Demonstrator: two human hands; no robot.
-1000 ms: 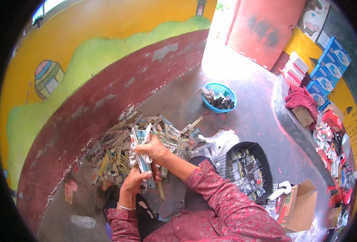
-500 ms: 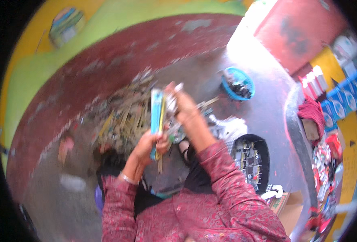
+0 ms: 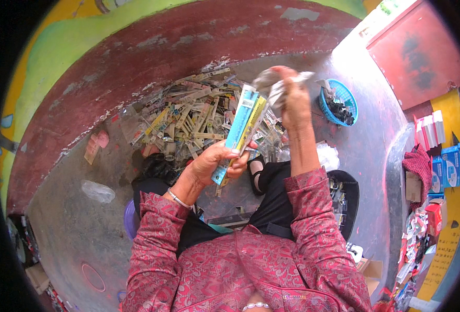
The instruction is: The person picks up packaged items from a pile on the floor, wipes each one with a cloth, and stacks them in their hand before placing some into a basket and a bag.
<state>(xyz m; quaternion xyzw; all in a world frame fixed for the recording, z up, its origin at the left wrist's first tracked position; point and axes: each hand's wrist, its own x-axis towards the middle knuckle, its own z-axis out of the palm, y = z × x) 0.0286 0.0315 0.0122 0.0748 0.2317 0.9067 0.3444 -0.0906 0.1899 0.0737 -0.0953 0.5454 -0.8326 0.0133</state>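
My left hand (image 3: 217, 160) is closed round the lower end of a long narrow blue packet (image 3: 242, 119) and a yellow one (image 3: 253, 122) lying against it, both slanting up to the right. Just past their upper ends, my right hand (image 3: 295, 99) grips a crumpled whitish piece of clear plastic (image 3: 277, 94), smeared by motion. Beyond the hands and under the packets spreads a heap of long narrow packaging strips (image 3: 193, 114) and clear plastic on the floor.
A blue plastic basket (image 3: 355, 101) with dark things inside stands at the right. Nearer, a black tub (image 3: 350, 197) of small pieces sits beside my right arm. Crumpled clear plastic (image 3: 98, 191) lies on the left floor. Boxes (image 3: 450, 166) and a red cloth (image 3: 418, 169) line the right wall.
The view has shifted, so the scene sits lower. My right hand has moved up and away from the packets with the plastic. My left hand keeps hold of the packets, now tilted more to the right.
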